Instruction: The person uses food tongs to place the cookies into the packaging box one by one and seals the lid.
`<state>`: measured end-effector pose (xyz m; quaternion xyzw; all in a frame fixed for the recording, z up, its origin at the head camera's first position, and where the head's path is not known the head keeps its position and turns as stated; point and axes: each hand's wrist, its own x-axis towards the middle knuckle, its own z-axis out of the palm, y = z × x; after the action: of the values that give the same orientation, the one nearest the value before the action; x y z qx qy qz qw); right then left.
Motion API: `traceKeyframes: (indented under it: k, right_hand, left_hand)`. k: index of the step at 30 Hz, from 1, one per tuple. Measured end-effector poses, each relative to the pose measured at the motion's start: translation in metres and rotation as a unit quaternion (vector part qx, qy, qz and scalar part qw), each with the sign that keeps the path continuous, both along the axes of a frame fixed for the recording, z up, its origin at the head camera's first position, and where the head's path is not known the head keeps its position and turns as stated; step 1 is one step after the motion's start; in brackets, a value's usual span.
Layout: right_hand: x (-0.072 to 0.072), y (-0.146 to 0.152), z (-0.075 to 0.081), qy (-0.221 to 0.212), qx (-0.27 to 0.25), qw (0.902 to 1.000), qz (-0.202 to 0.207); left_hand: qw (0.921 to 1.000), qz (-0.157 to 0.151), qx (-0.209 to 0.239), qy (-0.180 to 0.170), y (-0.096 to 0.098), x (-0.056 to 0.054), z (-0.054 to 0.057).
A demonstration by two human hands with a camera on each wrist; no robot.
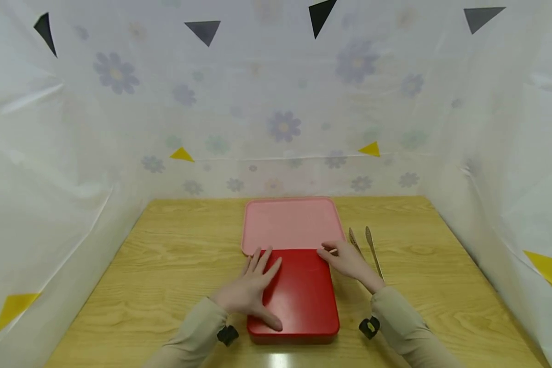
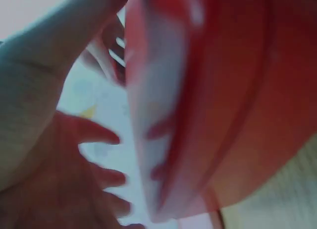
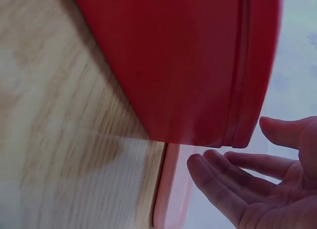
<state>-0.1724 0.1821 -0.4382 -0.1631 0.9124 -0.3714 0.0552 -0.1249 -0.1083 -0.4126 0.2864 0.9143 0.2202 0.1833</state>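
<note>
A rectangular red box (image 1: 303,291) with a fitted lid stands on the table, its far end meeting a pink tray. My left hand (image 1: 248,291) lies along the box's left side, fingers spread over the lid's left edge and the thumb near the front corner. In the left wrist view the outstretched fingers (image 2: 106,177) stand beside the red lid (image 2: 171,80). My right hand (image 1: 347,260) is at the far right corner of the lid. Seen from the right wrist, its thumb (image 3: 280,132) is right by the lid's edge, with loosely bent fingers (image 3: 218,187) beyond the corner.
The pink tray (image 1: 290,220) lies flat behind the box. To its right are two slender metal utensils (image 1: 371,248), partly covered by the right hand and forearm. The wooden table (image 1: 179,245) is bounded by white sheeting (image 1: 64,153) at the back and sides.
</note>
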Motion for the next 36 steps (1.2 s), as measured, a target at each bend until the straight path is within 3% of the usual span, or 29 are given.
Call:
traceKeyframes:
  k: [2, 7, 23, 36]
  right_hand:
    - [-0.007, -0.002, -0.001, -0.014, -0.011, 0.9997, 0.019]
    - [-0.016, -0.004, -0.006, -0.054, -0.042, 0.9970, 0.036]
    - [-0.022, -0.006, -0.007, -0.064, -0.050, 0.9962, -0.033]
    - [-0.021, -0.004, -0.005, -0.082, -0.062, 0.9927, -0.063]
  left_hand:
    - [0.9993, -0.013, -0.030, -0.020, 0.003, 0.004, 0.005]
    - [0.9978, 0.010, -0.051, -0.041, 0.006, 0.005, 0.008]
    - [0.9962, 0.016, -0.066, -0.055, 0.009, -0.006, 0.003]
    - [0.9956, 0.013, -0.077, -0.052, 0.013, -0.004, 0.005]
